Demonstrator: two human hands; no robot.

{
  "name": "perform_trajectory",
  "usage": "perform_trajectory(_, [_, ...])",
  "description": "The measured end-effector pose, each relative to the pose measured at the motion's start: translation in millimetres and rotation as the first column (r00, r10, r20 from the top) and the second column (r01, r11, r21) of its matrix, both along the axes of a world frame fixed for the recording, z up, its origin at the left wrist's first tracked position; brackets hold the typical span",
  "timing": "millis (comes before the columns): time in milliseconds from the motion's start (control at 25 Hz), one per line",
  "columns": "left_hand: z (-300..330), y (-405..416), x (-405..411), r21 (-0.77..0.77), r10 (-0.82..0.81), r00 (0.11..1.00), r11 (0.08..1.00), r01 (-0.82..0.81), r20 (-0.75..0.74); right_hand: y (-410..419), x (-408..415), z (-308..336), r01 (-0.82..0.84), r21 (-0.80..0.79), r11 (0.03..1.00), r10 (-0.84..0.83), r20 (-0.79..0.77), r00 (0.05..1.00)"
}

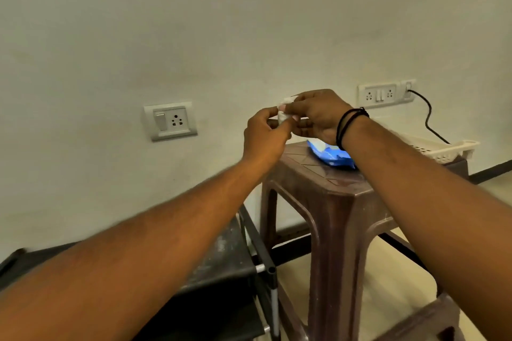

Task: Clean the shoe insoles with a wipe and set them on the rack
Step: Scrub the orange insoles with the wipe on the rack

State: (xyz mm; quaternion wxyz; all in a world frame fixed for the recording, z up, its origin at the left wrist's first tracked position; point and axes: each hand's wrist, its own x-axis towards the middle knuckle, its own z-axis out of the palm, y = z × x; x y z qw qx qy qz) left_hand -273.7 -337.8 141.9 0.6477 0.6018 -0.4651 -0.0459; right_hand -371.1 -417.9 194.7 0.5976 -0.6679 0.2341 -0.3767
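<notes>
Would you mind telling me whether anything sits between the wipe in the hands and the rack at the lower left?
Nothing visible does. The wipe is pinched between the left hand and right hand, above the brown stool. The black rack stands beside the stool, below and to the left, with only open air between. No insoles are in view.

White wipe (pixel 283 116), blue packet (pixel 329 154), brown stool (pixel 327 188)

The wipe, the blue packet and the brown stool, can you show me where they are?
wipe (pixel 283 116), head view, on the white bunched bit between both hands.
blue packet (pixel 331 157), head view, on its blue front below the right wrist.
brown stool (pixel 327 183), head view, on its bare seat top.
</notes>
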Motion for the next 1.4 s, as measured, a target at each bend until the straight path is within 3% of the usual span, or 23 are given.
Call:
perform_trajectory(200, [14.0, 125.8, 64.0, 0.004, 0.034, 0.981, 0.999, -0.034, -0.189, 91.0, 76.7, -0.7, -0.158, -0.028, 0.987, 0.159, 0.038, 0.987])
perform_trajectory(400, [-27.9, 245.4, 153.1, 0.145, 0.285, 0.868, 0.958, -0.247, -0.407, 200.1, 183.3, -54.8, -0.335, -0.163, 0.928, 0.315, -0.14, 0.939])
perform_trajectory(560, [-84.3, 311.6, 212.7, 0.297, 0.314, 0.795, 0.938, -0.177, -0.518, 254.8, 248.0, -117.6, -0.438, -0.308, 0.845, 0.361, -0.276, 0.891])
perform_trajectory(720, [-124.4, 338.1, 244.2, 0.382, 0.229, 0.8, 0.924, 0.001, -0.555, 267.4, 272.0, -160.5, -0.446, -0.49, 0.749, 0.324, -0.317, 0.891])
perform_trajectory(800, [-131.1, 332.7, 249.6, 0.388, 0.227, 0.826, 0.922, -0.01, -0.516, 262.2, 273.6, -169.6, -0.416, -0.525, 0.743, 0.288, -0.31, 0.906])
perform_trajectory(880, [-135.8, 323.3, 255.9, 0.332, 0.244, 0.797, 0.942, -0.058, -0.552, 256.9, 276.7, -177.8, -0.449, -0.501, 0.74, 0.315, -0.332, 0.889])
perform_trajectory(1000, [-145.7, 316.6, 266.8, 0.28, 0.234, 0.754, 0.958, -0.069, -0.614, 252.5, 282.4, -192.4, -0.463, -0.648, 0.605, 0.239, -0.407, 0.882])
perform_trajectory(1080, [-153.6, 317.2, 274.8, 0.372, 0.247, 0.824, 0.927, -0.047, -0.51, 251.8, 285.5, -200.0, -0.42, -0.71, 0.565, 0.16, -0.405, 0.9])
perform_trajectory(1160, [-155.0, 319.5, 284.0, 0.471, 0.272, 0.938, 0.871, -0.144, -0.216, 249.1, 284.9, -203.7, -0.446, -0.651, 0.614, 0.119, -0.482, 0.868])
perform_trajectory(1200, [-154.7, 319.5, 290.8, 0.516, 0.268, 0.963, 0.825, -0.231, 0.003, 247.3, 283.5, -204.1, -0.495, -0.556, 0.668, 0.139, -0.56, 0.817])
perform_trajectory(1280, [-156.4, 317.3, 304.7, 0.606, 0.196, 0.913, 0.695, -0.387, 0.358, 248.3, 277.4, -204.1, -0.586, -0.259, 0.768, 0.277, -0.691, 0.668])
perform_trajectory(1320, [-159.9, 315.3, 311.4, 0.663, 0.168, 0.893, 0.616, -0.426, 0.418, 251.0, 273.8, -203.9, -0.602, -0.15, 0.784, 0.332, -0.718, 0.612])
perform_trajectory(1400, [-171.0, 309.7, 320.3, 0.777, 0.166, 0.899, 0.457, -0.433, 0.404, 257.5, 271.4, -204.8, -0.633, -0.117, 0.765, 0.337, -0.766, 0.548])
